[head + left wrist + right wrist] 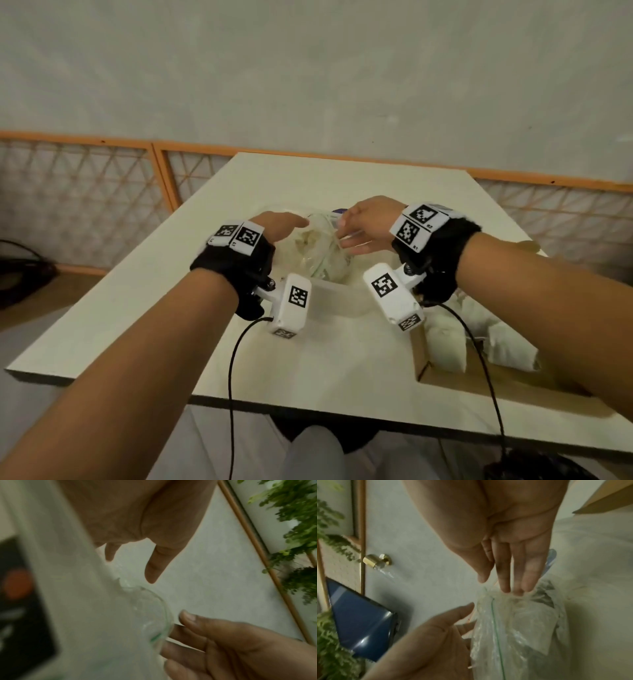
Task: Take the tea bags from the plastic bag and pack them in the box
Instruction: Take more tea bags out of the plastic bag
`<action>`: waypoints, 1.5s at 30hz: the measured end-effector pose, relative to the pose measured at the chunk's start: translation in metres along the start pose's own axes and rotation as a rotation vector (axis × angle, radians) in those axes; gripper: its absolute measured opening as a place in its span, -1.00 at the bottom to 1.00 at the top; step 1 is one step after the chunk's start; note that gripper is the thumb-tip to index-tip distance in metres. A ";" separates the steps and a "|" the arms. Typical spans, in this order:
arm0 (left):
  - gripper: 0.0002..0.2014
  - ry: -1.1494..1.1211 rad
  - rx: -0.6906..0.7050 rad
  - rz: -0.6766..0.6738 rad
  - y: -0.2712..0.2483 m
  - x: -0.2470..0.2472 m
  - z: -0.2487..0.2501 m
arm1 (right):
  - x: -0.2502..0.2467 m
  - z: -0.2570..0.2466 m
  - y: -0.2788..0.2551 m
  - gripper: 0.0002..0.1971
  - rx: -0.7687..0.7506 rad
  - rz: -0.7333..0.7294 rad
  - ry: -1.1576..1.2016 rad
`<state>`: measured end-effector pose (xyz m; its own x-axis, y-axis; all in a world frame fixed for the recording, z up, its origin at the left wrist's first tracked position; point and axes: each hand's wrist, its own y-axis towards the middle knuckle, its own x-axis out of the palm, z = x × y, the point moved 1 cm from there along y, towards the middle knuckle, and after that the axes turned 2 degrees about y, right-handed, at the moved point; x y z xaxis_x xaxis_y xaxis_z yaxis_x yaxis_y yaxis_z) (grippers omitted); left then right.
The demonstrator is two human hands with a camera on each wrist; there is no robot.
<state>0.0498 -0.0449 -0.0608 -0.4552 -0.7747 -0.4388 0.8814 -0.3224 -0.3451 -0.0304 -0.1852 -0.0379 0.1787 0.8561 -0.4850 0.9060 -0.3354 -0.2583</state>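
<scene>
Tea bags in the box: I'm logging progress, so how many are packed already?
2 tea bags show in the box, side by side: one near its left wall, one right of it. The right forearm may hide more.

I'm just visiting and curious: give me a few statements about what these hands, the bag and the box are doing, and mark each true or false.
1. The plastic bag lies between both hands. True.
2. The right hand reaches its straight fingers into the bag's mouth. True.
3. The box holds no tea bags yet. False: several tea bags already lie in it.
4. The left hand has a tea bag in its grip. False: it holds none; its fingers are open beside the bag.
5. The box sits by the left arm. False: it sits under the right forearm.
</scene>
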 end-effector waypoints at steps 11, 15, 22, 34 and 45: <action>-0.63 -0.256 -0.100 -0.206 0.004 0.008 0.003 | 0.001 0.003 -0.020 -0.71 -0.422 0.334 -0.358; -0.59 -0.333 -0.062 -0.210 0.001 0.013 0.008 | 0.012 -0.007 -0.029 -0.63 -0.505 0.252 -0.523; -0.59 -0.501 -0.002 -0.336 0.002 0.014 0.001 | 0.006 -0.006 -0.024 -0.44 -0.437 0.150 -0.827; -0.58 -0.607 0.076 -0.528 -0.001 0.017 0.001 | -0.017 0.007 -0.009 -0.36 -0.424 0.063 -0.745; -0.66 -0.664 -0.040 -0.475 0.006 0.022 -0.002 | -0.028 0.018 -0.002 -0.69 -0.482 0.212 -0.580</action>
<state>0.0449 -0.0622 -0.0744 -0.5989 -0.7249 0.3404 0.6020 -0.6878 -0.4056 -0.0438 -0.2153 -0.0387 0.2583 0.4059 -0.8767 0.9652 -0.1474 0.2161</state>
